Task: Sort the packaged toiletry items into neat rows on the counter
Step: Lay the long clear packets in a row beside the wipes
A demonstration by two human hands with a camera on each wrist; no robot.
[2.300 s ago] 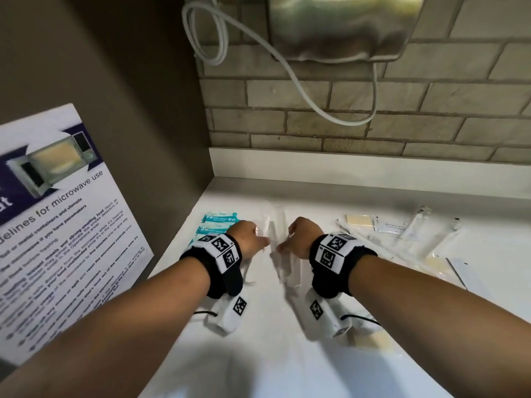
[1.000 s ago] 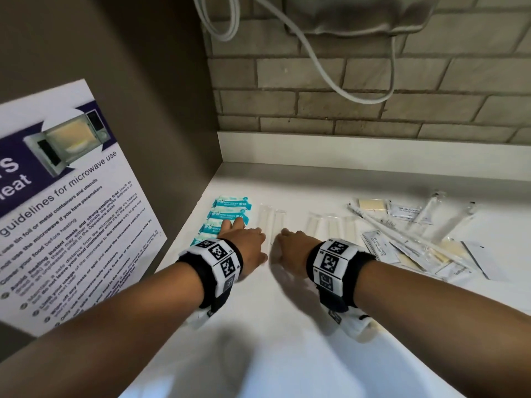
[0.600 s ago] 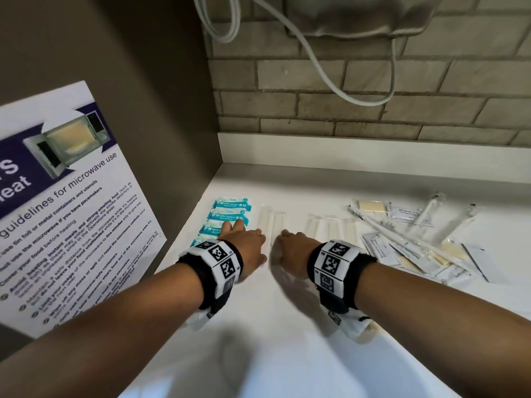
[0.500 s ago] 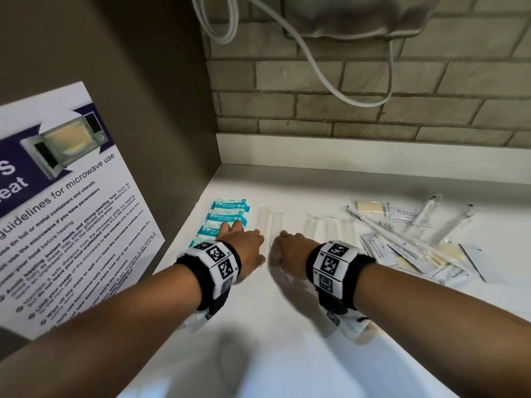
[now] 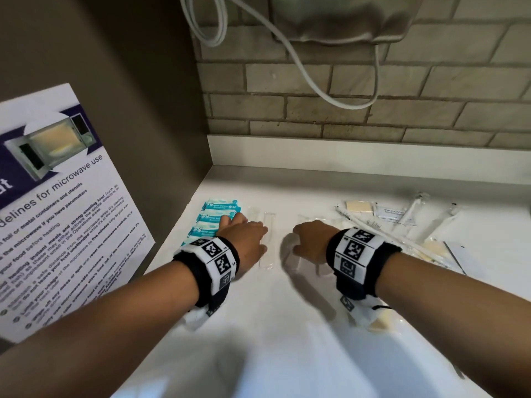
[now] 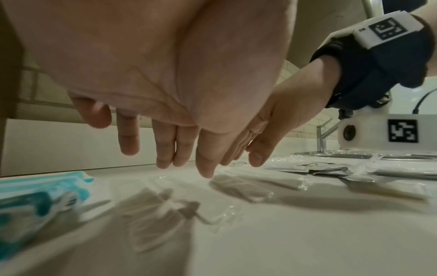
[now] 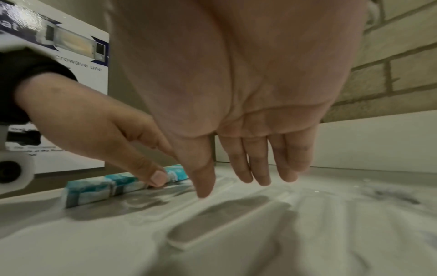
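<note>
1. The left hand [image 5: 247, 242] lies palm-down over the white desk [image 5: 287, 340]. Its fingers are straight and relaxed and hold nothing; the fingertips [image 6: 163, 164] hang just above the desk and reach toward the far end of the sachet row.

2. The right hand [image 5: 313, 242] is posed the same way, flat and loose with nothing gripped. Its fingers [image 7: 246, 168] point down over the packets beneath it. Whether they touch the plastic cannot be told.

3. Just to the left of the left hand lies a row of teal-and-white printed sachets [image 5: 214, 219], side by side along the brown side wall [image 5: 143, 110]. This group looks sorted already, the wall probably serving as a straight edge.

4. Between and beneath the two hands lie clear plastic packets holding slim white items [image 5: 268, 239], long sides parallel. The flat palms suit sliding and squaring thin, slippery wrappers, not lifting them, so I judge the step in hand to be spacing this second row evenly.

5. To the right of the right hand, near it, is a loose heap of wrapped toiletries [image 5: 402, 225]: long clear sleeves, small flat sachets and pale yellow pads, crossing one another at odd angles. This is the unsorted remainder, so the task seems roughly midway.

6. A printed microwave-use notice [image 5: 57, 211] leans against the wall to the left of the left arm, apart from the work.
</note>
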